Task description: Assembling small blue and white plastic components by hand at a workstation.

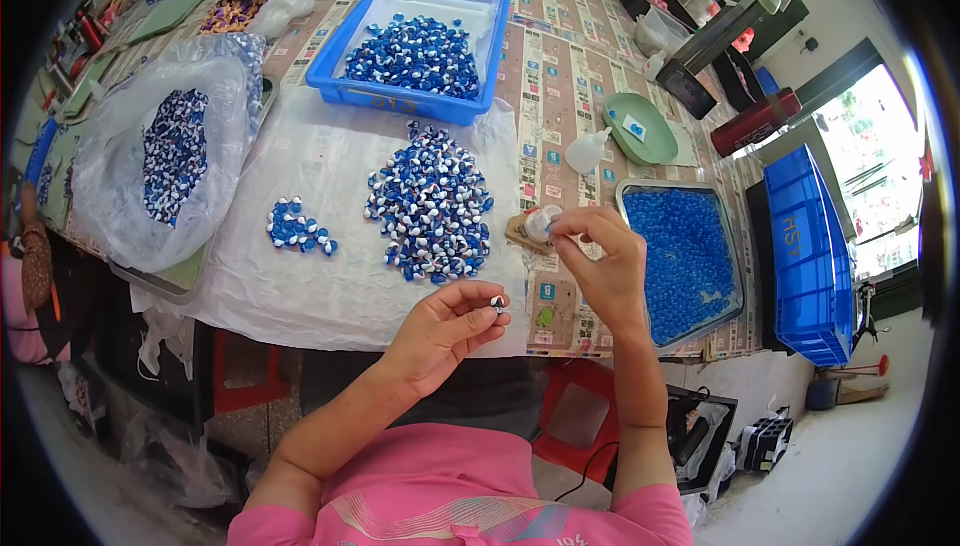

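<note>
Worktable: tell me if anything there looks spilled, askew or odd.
Nothing stands out. The blue-and-white pieces lie in two loose heaps on the white sheet, the rest in the blue tray and metal tray.

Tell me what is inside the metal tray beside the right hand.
The metal tray is filled with clear blue beads, heaped almost to its rim. The tray's bottom is covered by them, so whatever lies beneath cannot be seen. The right hand hovers beside it.
</note>
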Tool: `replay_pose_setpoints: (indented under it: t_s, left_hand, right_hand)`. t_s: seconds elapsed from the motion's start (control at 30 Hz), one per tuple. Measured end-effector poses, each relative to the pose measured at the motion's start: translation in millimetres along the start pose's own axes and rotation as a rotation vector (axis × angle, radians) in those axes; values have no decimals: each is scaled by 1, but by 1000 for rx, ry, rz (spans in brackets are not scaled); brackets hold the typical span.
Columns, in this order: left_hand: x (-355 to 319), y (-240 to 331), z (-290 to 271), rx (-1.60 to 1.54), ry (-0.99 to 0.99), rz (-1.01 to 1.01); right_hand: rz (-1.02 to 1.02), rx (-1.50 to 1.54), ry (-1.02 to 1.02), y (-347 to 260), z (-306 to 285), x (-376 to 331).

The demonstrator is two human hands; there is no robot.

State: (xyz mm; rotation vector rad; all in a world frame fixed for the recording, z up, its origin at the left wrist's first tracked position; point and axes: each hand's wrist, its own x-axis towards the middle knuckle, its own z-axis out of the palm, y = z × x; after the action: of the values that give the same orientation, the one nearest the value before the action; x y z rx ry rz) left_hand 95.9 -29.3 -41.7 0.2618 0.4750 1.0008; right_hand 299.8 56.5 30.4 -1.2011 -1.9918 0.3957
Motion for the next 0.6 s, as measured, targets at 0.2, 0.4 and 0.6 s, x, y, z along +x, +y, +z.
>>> replay_pose_setpoints:
  t_s: [0.2,0.4,0.6]
  left_hand:
    - [2,-2,-2,-1,17,21]
    - [2,-4,2,25,-5,35]
    - [2,-7,0,59,-9,39]
  right_hand:
    - [31,201,-163,-30,4,-32]
    - [69,258,-193,-40,6,-45]
    - [77,274,-220,-34,8,-48]
